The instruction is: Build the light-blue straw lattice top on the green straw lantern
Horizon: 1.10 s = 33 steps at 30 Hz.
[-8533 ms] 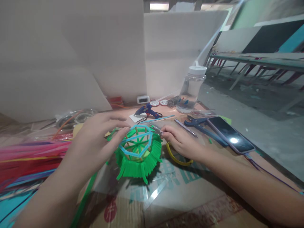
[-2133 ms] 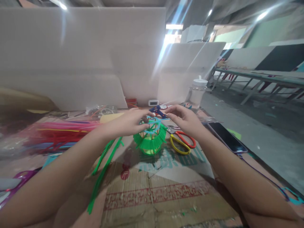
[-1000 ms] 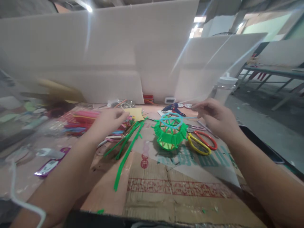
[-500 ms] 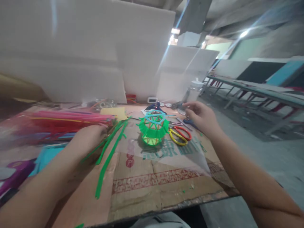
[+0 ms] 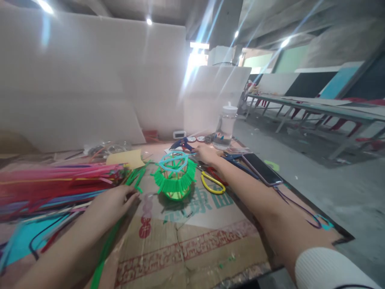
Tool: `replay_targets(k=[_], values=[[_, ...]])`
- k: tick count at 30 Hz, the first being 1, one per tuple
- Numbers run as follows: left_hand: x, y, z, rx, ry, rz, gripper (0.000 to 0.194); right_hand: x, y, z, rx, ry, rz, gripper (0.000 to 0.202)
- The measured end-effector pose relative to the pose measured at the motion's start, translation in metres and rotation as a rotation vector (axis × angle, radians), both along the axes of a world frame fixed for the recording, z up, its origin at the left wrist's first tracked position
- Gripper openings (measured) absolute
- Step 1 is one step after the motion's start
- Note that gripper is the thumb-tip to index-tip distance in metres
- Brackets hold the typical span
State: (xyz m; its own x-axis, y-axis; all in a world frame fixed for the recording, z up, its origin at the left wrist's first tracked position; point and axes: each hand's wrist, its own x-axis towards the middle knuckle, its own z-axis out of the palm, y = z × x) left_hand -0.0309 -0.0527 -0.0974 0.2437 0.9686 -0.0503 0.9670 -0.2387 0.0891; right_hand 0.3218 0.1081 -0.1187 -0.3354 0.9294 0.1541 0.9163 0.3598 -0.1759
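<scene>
A small lantern-like frame of thin sticks stands upright on the cardboard, with a light-blue ring on top and a green fringe around it. My left hand rests left of it by several green strips; its fingers are loosely bent, with a gap at the thumb. Beyond the frame, my right hand reaches to the right end of a dark blue glue gun. Its fingertips are blurred, so a grip cannot be made out. Scissors with yellow and red handles lie partly under my right forearm.
Pink and red strips in a bundle lie at left beside yellow paper. A clear bottle stands at the back right, near a phone. White boards rise behind the table; its right edge borders the floor.
My right hand has moved left and inward, from near the bottle to the glue gun. My left hand has drawn back from the bundle onto the green strips. The view has turned right.
</scene>
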Motion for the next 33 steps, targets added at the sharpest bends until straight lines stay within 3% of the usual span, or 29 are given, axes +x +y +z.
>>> replay_targets(k=[9, 14, 17, 19, 24, 30, 33], values=[[0.003, 0.000, 0.004, -0.011, -0.057, 0.008, 0.048, -0.011, 0.016, -0.017, -0.024, -0.040, 0.011, 0.036], [0.015, 0.021, 0.003, 0.075, -0.396, -0.093, 0.046, -0.016, 0.014, -0.011, -0.046, -0.017, 0.062, 0.029], [0.025, 0.040, -0.004, -0.063, -0.667, -0.139, 0.058, -0.022, 0.015, -0.008, -0.056, -0.009, 0.073, 0.026], [0.031, 0.049, -0.011, -0.185, -0.732, -0.174, 0.064, -0.025, 0.017, -0.007, -0.054, -0.009, 0.073, 0.031], [0.044, 0.051, -0.030, -0.295, -0.781, -0.287, 0.041, -0.031, 0.019, -0.007, 0.025, 0.019, 0.053, 0.036], [0.054, 0.039, -0.031, -0.233, -0.827, -0.328, 0.034, -0.021, 0.004, 0.017, 0.238, 0.172, -0.075, 0.026], [0.054, 0.025, -0.028, -0.204, -0.812, -0.281, 0.031, -0.009, -0.010, 0.035, 0.348, 0.261, -0.099, 0.028]])
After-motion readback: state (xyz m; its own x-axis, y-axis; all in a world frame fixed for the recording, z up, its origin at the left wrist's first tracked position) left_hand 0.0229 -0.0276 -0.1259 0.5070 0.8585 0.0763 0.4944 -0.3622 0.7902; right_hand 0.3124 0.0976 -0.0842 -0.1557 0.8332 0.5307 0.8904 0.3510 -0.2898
